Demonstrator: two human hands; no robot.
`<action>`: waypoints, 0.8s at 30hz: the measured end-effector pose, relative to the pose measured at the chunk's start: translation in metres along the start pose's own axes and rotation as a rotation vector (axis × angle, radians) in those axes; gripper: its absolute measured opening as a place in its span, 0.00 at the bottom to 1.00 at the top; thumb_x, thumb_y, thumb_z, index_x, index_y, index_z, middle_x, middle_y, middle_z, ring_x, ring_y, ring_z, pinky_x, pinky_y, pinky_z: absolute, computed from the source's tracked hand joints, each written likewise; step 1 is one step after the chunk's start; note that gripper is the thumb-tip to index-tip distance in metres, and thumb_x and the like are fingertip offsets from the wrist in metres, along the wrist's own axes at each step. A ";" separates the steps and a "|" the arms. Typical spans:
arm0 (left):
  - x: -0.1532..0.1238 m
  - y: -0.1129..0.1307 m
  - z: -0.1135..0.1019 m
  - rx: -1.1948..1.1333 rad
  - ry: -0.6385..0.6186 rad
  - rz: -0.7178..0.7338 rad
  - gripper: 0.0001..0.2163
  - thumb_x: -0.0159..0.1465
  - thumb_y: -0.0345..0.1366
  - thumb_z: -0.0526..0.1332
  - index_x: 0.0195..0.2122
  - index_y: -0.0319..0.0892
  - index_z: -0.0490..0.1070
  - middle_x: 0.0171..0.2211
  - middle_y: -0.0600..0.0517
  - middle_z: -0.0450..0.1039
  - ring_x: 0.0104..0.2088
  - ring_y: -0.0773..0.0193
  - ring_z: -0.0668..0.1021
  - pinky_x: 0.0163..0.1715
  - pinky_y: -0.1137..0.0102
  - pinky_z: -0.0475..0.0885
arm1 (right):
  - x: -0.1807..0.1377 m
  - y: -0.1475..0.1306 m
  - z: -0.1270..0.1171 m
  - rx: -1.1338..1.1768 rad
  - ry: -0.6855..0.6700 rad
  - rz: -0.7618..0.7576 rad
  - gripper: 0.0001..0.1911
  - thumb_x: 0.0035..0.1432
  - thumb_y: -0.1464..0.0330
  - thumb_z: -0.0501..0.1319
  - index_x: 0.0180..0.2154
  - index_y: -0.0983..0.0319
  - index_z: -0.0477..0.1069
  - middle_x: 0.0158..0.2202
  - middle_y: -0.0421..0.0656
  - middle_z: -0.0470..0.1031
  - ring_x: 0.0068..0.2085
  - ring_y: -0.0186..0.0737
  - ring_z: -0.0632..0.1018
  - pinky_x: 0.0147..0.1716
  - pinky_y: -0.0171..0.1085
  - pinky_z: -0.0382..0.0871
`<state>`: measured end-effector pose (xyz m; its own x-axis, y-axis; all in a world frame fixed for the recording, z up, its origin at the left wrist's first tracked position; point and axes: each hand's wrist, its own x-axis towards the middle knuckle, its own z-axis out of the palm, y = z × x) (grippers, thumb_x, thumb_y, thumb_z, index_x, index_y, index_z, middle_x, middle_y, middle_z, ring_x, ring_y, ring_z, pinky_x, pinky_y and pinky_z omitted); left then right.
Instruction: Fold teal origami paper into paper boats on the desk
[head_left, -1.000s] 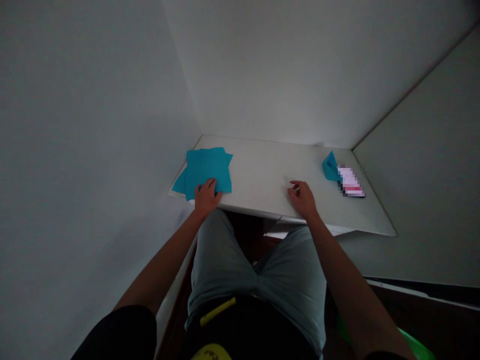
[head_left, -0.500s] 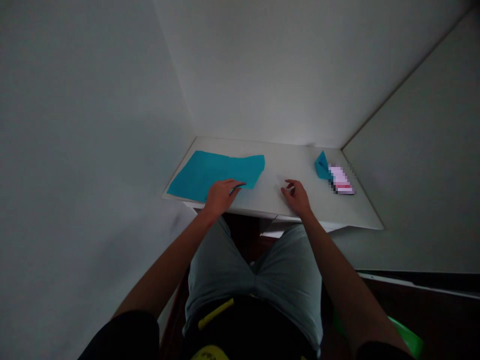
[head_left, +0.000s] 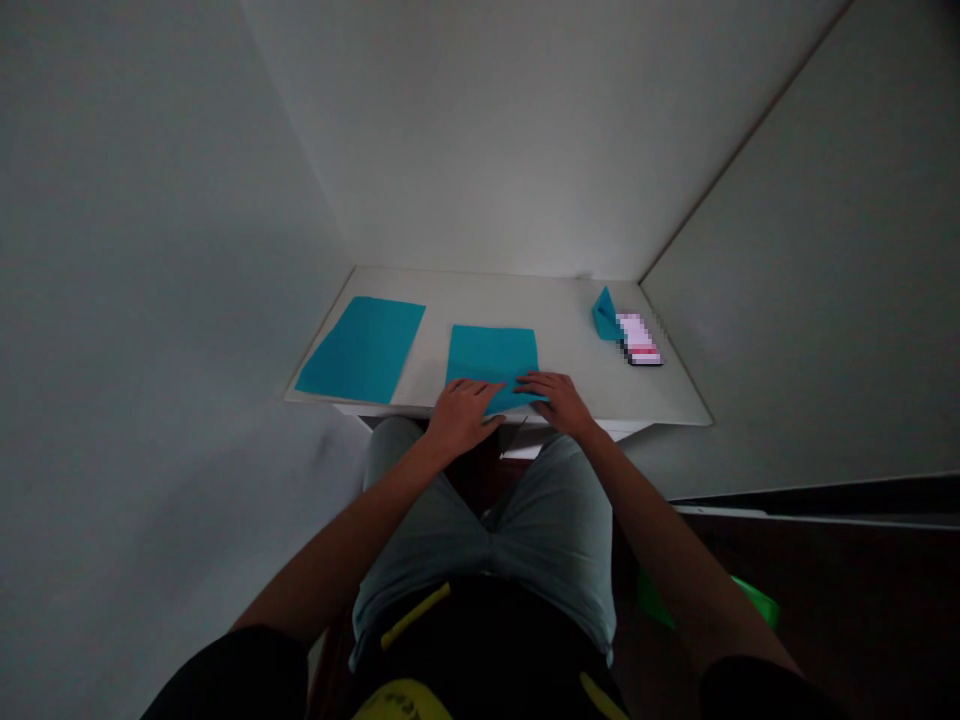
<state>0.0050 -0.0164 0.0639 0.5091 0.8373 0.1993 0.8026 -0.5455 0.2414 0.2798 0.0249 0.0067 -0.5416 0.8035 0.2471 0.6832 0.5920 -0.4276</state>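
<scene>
A blue sheet of paper lies in front of me near the table's front edge. My left hand rests over its near left corner, fingers stretched across the paper and thumb apart along the near edge. On the near right part of the same sheet, my right hand lies with its fingers extended to the left and its thumb apart. The fingertips of the two hands nearly meet. To the left lies another blue sheet, flat, with no hand on it.
A small folded blue paper piece stands at the right of the white table, beside a phone with a blurred screen. Walls enclose the table's left, back and right. Something green is on the floor at the lower right.
One blue sheet has moved right, away from the other, and now lies in front of me. My left hand went right with it; my right hand came left onto it.
</scene>
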 end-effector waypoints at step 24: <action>0.015 -0.089 0.047 -0.321 0.195 -0.256 0.10 0.72 0.43 0.64 0.39 0.45 0.80 0.40 0.48 0.84 0.45 0.53 0.83 0.53 0.59 0.75 | 0.007 0.028 0.018 0.385 0.439 0.485 0.39 0.65 0.48 0.63 0.69 0.60 0.60 0.42 0.45 0.79 0.33 0.45 0.77 0.37 0.45 0.78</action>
<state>-0.0440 0.0467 0.0009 0.2136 0.9410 0.2626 0.7424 -0.3311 0.5824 0.2866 0.0461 -0.0195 0.0758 0.9670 0.2432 0.5324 0.1669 -0.8298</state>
